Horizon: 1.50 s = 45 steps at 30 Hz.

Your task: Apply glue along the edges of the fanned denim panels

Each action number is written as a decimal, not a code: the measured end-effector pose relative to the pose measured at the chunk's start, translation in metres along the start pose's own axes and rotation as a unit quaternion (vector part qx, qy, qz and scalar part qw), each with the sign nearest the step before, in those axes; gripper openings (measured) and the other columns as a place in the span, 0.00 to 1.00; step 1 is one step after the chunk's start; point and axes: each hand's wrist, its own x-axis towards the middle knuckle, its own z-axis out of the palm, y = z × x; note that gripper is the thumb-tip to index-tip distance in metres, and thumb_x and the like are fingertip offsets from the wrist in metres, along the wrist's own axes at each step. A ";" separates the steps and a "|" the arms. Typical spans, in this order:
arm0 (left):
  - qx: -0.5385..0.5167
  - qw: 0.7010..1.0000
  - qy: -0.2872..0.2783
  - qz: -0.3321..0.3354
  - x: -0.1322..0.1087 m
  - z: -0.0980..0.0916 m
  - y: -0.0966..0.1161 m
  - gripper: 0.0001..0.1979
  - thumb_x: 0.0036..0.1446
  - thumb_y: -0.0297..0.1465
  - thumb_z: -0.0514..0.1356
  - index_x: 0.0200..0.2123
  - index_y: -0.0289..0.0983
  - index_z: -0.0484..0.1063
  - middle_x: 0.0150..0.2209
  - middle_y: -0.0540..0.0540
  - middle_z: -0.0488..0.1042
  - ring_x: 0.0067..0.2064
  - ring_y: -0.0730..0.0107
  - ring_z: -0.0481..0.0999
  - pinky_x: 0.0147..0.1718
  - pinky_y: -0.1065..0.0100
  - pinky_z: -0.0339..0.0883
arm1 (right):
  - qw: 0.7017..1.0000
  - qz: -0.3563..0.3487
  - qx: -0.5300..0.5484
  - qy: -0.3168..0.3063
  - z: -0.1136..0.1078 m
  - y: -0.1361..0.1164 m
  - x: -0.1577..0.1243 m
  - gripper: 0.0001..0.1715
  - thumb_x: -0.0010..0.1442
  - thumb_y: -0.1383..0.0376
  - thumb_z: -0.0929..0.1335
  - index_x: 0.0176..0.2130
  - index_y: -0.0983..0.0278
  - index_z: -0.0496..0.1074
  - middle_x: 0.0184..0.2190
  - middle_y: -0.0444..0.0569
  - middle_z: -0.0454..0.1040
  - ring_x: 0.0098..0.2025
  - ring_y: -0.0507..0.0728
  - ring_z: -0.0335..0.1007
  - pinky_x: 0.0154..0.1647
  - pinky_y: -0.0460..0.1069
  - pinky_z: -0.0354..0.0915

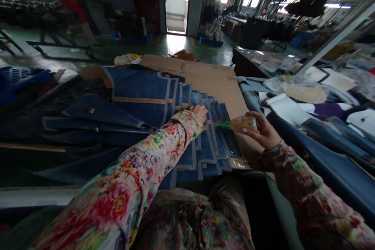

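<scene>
Yellowish bottle (pixel 242 124), contents unclear, grasped by the right hand (pixel 262 129); leftward, the left hand (pixel 199 112), grip unclear, touches blue panels (pixel 206 151).

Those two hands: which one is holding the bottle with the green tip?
The right hand, gripping the bottle; the left hand is on the blue pieces, without a bottle.

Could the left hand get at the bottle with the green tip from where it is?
Probably yes: the left hand is on the blue pieces, close to the bottle, with nothing tall visible between. The right hand holds it, though, and would likely need to let go.
</scene>
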 end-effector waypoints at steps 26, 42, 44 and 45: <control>0.001 1.000 -0.001 -0.002 0.000 0.002 0.000 0.12 0.59 0.28 0.50 0.43 0.39 0.70 0.47 0.48 0.70 0.49 0.65 0.65 0.46 0.61 0.57 | 0.997 -0.041 -0.057 0.010 0.020 0.045 0.091 0.36 0.51 0.47 0.71 0.53 0.60 0.61 0.45 0.52 0.66 0.46 0.62 0.65 0.46 0.58 0.67; -0.008 0.999 -0.021 -0.023 -0.004 -0.013 0.007 0.12 0.59 0.27 0.51 0.44 0.39 0.70 0.48 0.46 0.70 0.51 0.65 0.65 0.51 0.61 0.57 | 0.996 -0.006 -0.047 0.071 0.028 0.041 0.126 0.38 0.47 0.45 0.71 0.51 0.61 0.63 0.45 0.54 0.65 0.46 0.62 0.64 0.48 0.61 0.64; -0.009 0.999 -0.019 -0.025 -0.005 -0.015 0.009 0.13 0.59 0.27 0.51 0.45 0.39 0.70 0.48 0.46 0.70 0.51 0.65 0.65 0.51 0.61 0.56 | 0.997 0.002 -0.037 0.068 0.027 0.039 0.126 0.38 0.47 0.45 0.71 0.51 0.61 0.63 0.45 0.53 0.65 0.45 0.62 0.65 0.47 0.60 0.66; -0.011 0.999 -0.019 -0.025 -0.005 -0.016 0.009 0.13 0.59 0.27 0.51 0.45 0.38 0.70 0.48 0.46 0.70 0.51 0.65 0.65 0.51 0.61 0.57 | 0.997 0.004 -0.035 0.069 0.027 0.038 0.127 0.38 0.46 0.45 0.71 0.51 0.60 0.63 0.45 0.53 0.65 0.45 0.62 0.65 0.46 0.60 0.66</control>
